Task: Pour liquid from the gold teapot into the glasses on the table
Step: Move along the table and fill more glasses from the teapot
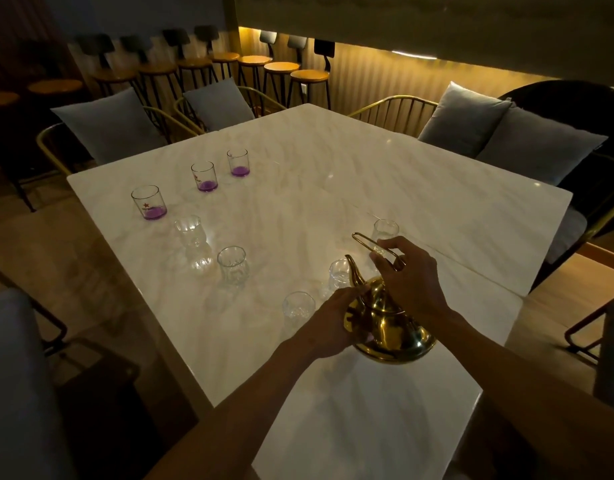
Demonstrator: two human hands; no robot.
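At the near right of the marble table (333,161), the gold teapot (392,327) was tilted, spout toward a clear glass (340,273). The right hand (413,275) had fingers closed around the handle; the left hand (333,317) was cupped against the pot's body. Three glasses (206,176) with purple bases stood well apart, far left.

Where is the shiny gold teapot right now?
In the head view, the teapot is low and right of centre, tilted over the table. The right hand holds its handle, the left hand steadies its body, and its spout is beside a glass.
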